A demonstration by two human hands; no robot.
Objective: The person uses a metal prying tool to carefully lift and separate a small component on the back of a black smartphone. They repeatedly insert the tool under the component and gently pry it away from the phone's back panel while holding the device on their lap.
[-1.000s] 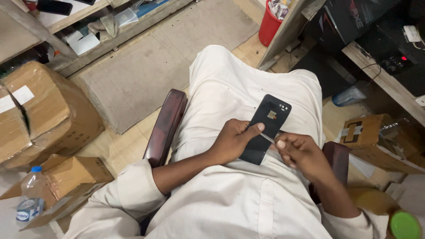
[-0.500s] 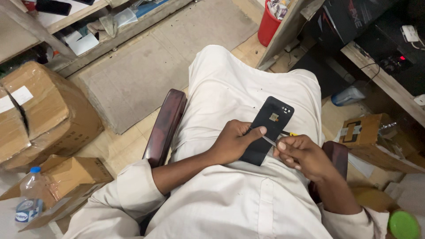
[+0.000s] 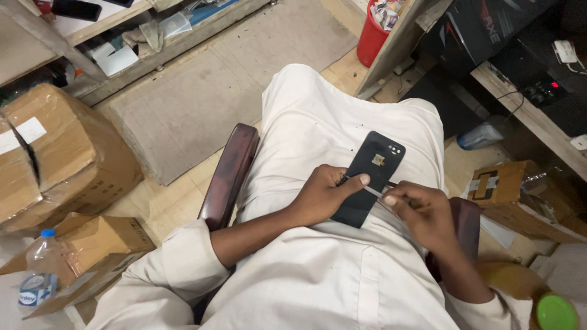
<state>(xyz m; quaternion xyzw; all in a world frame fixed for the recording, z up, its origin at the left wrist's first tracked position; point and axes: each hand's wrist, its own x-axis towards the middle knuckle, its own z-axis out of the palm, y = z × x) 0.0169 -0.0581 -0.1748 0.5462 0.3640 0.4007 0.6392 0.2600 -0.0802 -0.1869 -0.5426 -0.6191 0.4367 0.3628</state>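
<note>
The dark phone [image 3: 369, 177] lies back-up on the person's lap, its long axis running away from the body and leaning slightly right. The left hand [image 3: 321, 194] is clamped on its left edge, thumb laid across the back. The right hand [image 3: 422, 211] has its grip pinched shut on a thin metal tool [image 3: 374, 191] whose tip lies on the phone just beside the left thumb. The phone sits left of the right grip, touching the tool. A brown chair arm [image 3: 229, 174] flanks the left forearm.
</note>
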